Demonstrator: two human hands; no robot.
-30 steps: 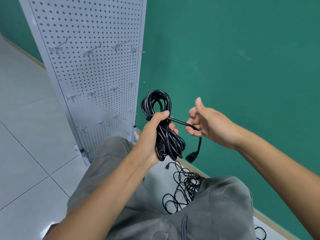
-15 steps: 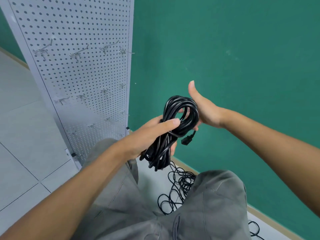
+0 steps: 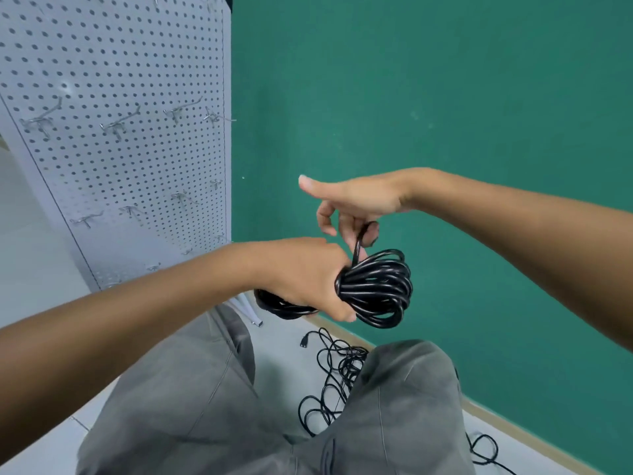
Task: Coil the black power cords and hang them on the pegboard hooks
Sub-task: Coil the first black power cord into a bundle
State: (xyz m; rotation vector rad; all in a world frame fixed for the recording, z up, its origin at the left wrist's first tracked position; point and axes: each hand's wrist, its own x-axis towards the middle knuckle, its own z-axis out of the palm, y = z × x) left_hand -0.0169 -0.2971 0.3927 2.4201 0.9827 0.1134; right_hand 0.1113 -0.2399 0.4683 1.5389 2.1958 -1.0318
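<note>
My left hand grips a coiled black power cord round its middle, so the loops stick out on both sides of the fist and the bundle lies about level. Just above it, my right hand holds the cord's free end in its curled lower fingers, thumb stretched out to the left. That end runs down into the coil. A white pegboard stands at the left with several bare metal hooks in rows. A second black cord lies tangled on the floor between my knees.
A green wall fills the right and back. The pegboard's foot rests on the pale tiled floor by the wall. My grey-trousered knees take up the bottom of the view. Another bit of black cable lies at the lower right.
The coil has turned from upright to lying level in my left hand. My right hand moved above it and now holds the free end. The view has shifted closer to the pegboard.
</note>
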